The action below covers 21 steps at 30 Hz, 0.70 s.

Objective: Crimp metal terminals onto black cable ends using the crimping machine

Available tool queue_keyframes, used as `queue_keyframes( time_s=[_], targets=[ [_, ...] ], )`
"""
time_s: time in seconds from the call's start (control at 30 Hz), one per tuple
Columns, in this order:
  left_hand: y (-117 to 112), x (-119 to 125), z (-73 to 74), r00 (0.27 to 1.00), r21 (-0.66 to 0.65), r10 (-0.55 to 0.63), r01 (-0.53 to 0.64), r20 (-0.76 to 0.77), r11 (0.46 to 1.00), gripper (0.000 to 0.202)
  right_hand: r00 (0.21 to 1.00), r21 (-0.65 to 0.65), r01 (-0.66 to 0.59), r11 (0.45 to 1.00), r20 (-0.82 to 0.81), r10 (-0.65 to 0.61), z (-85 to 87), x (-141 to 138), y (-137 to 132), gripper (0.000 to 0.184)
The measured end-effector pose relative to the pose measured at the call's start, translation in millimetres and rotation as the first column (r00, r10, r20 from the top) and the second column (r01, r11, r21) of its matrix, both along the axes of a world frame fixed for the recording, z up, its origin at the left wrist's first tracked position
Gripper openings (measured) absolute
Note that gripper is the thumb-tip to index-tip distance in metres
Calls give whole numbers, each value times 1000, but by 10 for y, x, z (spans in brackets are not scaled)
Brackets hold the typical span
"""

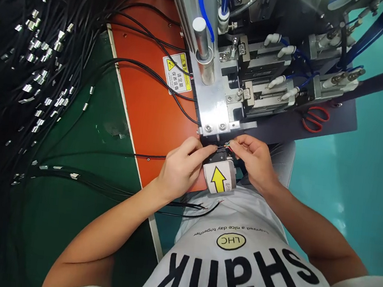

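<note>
My left hand (179,167) and my right hand (254,158) meet at the front of a metal machine (217,100). Both pinch the stripped end of a thin black cable (224,145), whose small coloured wires show between my fingertips. The cable end sits just under the machine's silver block, above a black fixture with a white label bearing a yellow arrow (219,178). More loose black cables (184,205) run under my left wrist.
A large heap of black cables with metal ferrules (37,64) covers the green mat at left. The machine stands on an orange plate (148,96) with a yellow warning label (177,73). Red-handled scissors (315,119) lie at right. The floor is teal.
</note>
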<state>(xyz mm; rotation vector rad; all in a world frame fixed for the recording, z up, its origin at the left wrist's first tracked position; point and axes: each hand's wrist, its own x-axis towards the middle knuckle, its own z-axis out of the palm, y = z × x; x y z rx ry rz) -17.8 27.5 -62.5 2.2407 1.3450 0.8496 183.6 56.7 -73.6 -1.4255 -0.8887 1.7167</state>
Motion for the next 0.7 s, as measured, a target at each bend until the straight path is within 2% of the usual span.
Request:
queue_keyframes(
  time_s=[0.1,0.47,0.7],
  targets=[
    [5,-6,-21,1000,8,-2,2,-22,1000,31,1000,-22,1,1000,-18,-1,0,-1,15,19],
    [2,17,-37,998,19,3,-2,-67,1000,31,1000,23,-22,1000,0,21,-77,31,-6,19],
    [-4,29,-25,993,22,-11,13,-115,1000,32,999,5,13,1000,-39,-12,-102,9,-29,21]
  ],
)
